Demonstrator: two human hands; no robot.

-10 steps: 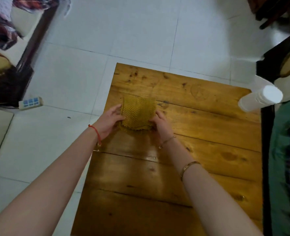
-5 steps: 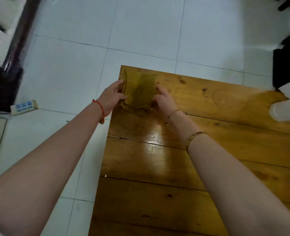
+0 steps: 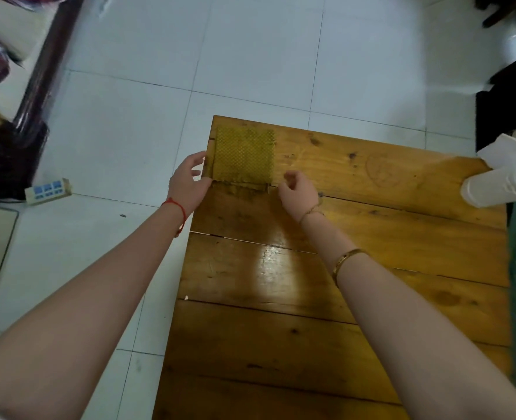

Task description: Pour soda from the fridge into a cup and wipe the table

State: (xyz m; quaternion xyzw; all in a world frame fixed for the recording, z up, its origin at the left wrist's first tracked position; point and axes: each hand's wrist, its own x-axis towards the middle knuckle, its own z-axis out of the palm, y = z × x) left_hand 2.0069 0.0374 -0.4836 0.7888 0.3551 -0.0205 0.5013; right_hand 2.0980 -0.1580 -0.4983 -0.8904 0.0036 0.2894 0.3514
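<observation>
The soft, light cloth (image 3: 244, 156) is held by neither loosely curled hand (image 3: 187, 180) (image 3: 297, 192); its near edge is probably best pinched.

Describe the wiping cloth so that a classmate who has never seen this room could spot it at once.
Find the wooden table on the white tiled floor. At its far left corner, just beyond the person's left hand and right hand, a square cloth lies flat. It is mustard yellow with a waffle-like weave, unlike the white cup stack at the right edge.
</observation>
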